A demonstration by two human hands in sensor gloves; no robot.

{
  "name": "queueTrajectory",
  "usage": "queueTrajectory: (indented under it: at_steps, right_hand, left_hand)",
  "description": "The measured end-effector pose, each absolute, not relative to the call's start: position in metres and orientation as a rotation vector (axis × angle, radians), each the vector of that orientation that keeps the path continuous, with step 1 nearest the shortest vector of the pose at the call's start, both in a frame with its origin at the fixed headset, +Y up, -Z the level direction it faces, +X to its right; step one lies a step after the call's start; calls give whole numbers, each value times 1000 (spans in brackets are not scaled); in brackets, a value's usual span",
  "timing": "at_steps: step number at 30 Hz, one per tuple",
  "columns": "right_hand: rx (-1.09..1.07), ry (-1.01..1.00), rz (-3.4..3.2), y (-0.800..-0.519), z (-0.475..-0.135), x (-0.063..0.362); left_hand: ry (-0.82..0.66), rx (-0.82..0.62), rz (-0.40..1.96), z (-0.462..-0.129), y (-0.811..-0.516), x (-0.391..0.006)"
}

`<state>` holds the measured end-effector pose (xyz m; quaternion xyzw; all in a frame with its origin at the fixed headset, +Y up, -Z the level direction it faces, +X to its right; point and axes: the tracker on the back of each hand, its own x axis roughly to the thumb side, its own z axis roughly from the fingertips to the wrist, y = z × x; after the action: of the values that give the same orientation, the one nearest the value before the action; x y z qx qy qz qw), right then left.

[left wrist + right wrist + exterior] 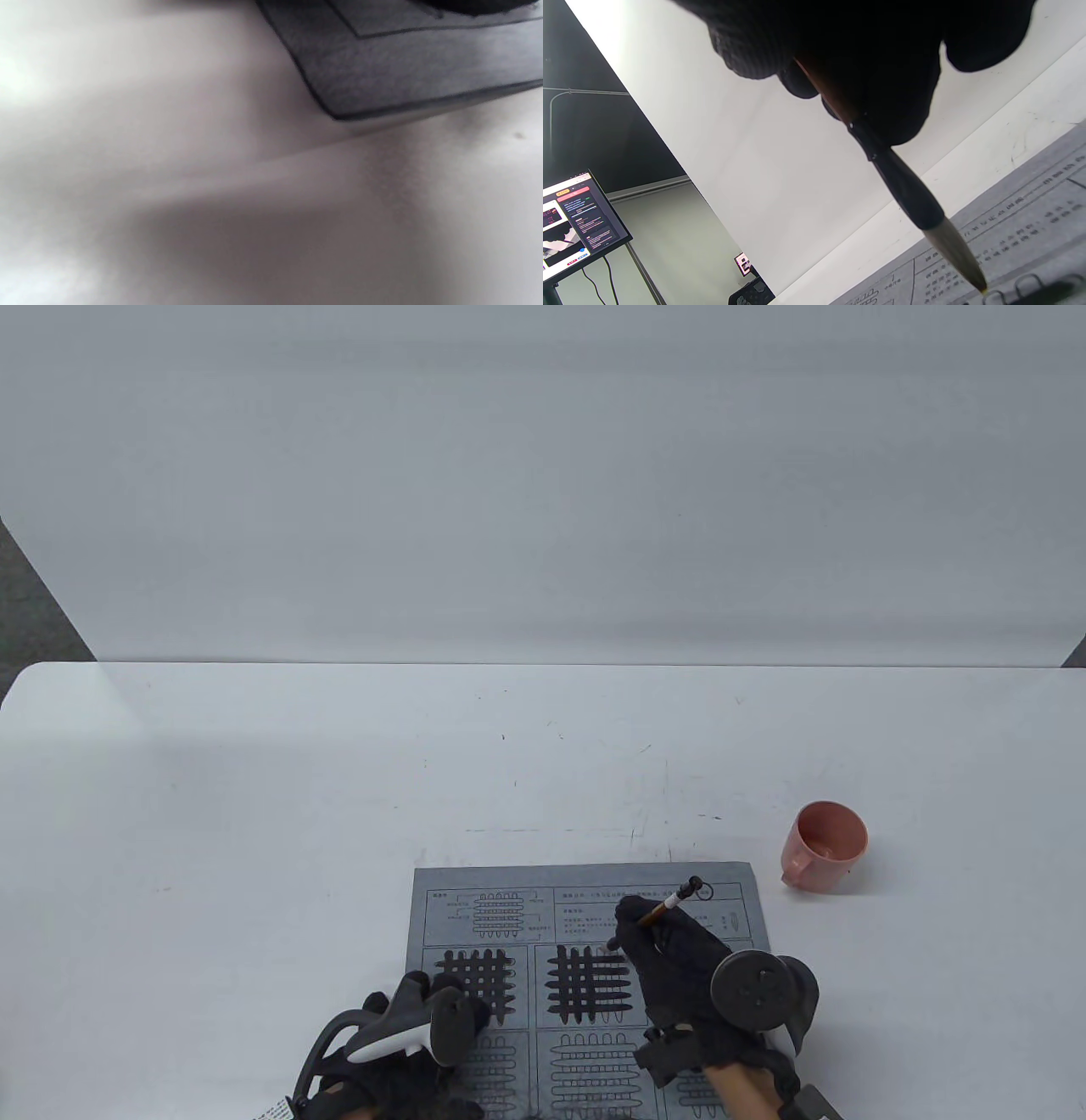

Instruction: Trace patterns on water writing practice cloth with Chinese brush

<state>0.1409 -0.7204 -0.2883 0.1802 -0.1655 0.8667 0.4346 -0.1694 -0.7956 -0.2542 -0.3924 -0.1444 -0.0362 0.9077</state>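
Observation:
A grey water writing cloth (585,899) lies at the table's front edge, printed with grid patterns; its two upper grids are dark with wet strokes. My right hand (670,959) grips a Chinese brush (670,903) by its brown shaft. In the right wrist view the brush (903,190) slants down and its pale tip (961,258) reaches the cloth (1031,237) at an outlined stroke. My left hand (424,1018) rests on the cloth's left side beside the left dark grid. The left wrist view shows only a blurred cloth corner (382,76) and a dark sliver of glove at the top.
A pink cup (825,846) stands on the white table (339,814) to the right of the cloth. A white backdrop rises behind the table. A monitor (577,220) on a stand shows off the table in the right wrist view.

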Motion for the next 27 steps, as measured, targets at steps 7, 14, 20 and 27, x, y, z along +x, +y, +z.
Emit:
queueTrajectory:
  at_steps: [7,14,20,27]
  right_hand:
    - [463,-374,2188,-724,-289,139]
    - [484,-335,2192,-726,-289,135]
    - [502,-316,2195,-726,-288,132]
    - [496,-306,2194,-726,-289,132]
  left_hand:
    - [-298,-809,-77,-254,-796,-169]
    - [-298,-809,-78,-254,-796,-170]
    - [-298,-809,-78,-254,-796,-169]
    - [-298,-809,-78,-254,-796,-169]
